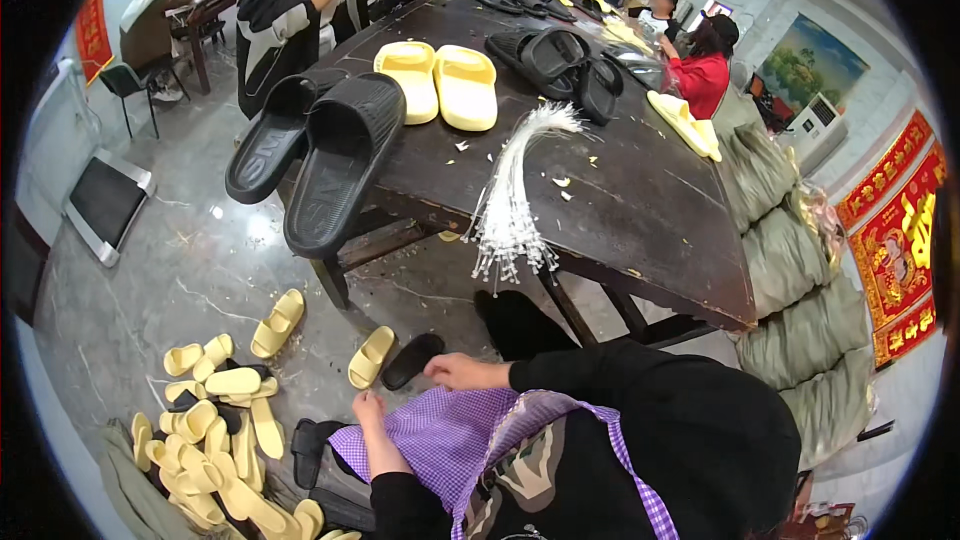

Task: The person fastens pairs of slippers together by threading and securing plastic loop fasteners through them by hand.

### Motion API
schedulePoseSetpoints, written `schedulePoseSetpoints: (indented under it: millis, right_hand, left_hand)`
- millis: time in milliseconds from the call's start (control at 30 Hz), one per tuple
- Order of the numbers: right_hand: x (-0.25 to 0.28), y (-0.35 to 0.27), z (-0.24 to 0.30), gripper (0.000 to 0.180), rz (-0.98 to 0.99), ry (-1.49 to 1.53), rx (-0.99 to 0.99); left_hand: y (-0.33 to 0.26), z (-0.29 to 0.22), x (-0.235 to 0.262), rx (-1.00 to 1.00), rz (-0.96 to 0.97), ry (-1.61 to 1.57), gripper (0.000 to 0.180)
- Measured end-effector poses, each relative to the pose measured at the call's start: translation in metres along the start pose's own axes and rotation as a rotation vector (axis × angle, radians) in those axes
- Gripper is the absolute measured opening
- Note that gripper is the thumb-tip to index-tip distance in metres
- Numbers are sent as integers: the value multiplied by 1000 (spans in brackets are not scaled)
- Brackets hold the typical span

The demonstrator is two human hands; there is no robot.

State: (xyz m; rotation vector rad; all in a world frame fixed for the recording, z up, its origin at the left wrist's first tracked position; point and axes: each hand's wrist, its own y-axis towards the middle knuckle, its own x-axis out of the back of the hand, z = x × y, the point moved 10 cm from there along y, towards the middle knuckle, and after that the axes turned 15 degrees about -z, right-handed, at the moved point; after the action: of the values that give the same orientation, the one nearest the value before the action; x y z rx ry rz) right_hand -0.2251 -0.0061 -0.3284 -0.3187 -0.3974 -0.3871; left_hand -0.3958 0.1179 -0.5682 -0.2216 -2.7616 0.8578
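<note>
Hovering right hand [466, 372]: held beside a black slide sandal [412, 362], fingers bent and loosely parted; cannot tell from above whether touching it or holding anything
Left hand [369, 406]: raised at the edge of a purple gingham apron [430, 428], fingers curled in with thumb close to fingertips; cannot tell whether pinching anything thin
Black slide sandal: down on the grey marble floor [210, 240], just beside a lone yellow slide sandal [372, 357], both apart from the heap
Heap of yellow slides [238, 496]: spread over the floor at lower left, with some dark ones mixed in
Dark wooden table [640, 230]: bearing a black pair [352, 155] at the left corner, seemingly jutting past the edge, with a yellow pair [468, 90] just behind
White plastic fasteners [515, 195]: bunched in a fan, with knobbed ends hanging over the near edge
Grip on a slide, as judged: best taken by the strap, thumb on top and fingers beneath; probably soft foam, so light pressure enough
Hand pairing, as judged: better to steady the sole with left while turning with right, keeping apron cloth clear of both
Risk, as judged: catching the neighbouring yellow one if closing too wide
</note>
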Motion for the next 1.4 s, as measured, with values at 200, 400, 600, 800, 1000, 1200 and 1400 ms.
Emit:
schedulePoseSetpoints:
  millis: [200,400,600,800,1000,1200,1400]
  right_hand:
    - [26,-32,-33,19,-31,43,-19]
    - [24,-34,-29,18,-32,154,-29]
    - [19,-41,-8,18,9,122,11]
    - [19,-47,3,20,24,74,-4]
    - [20,-45,-1,19,-4,45,-1]
    - [13,-48,0,20,7,22,-22]
    - [27,-50,-8,19,1,-138,11]
  left_hand:
    - [-24,-7,7,28,-67,-188,16]
    - [-59,-6,-1,89,-40,-228,19]
    - [-72,-13,5,56,-16,-243,20]
    - [-72,-10,5,84,-13,-291,20]
    - [-66,-7,3,113,-18,-328,18]
    - [-67,-5,-1,167,-15,-404,22]
    - [-58,-14,-22,211,-9,-412,17]
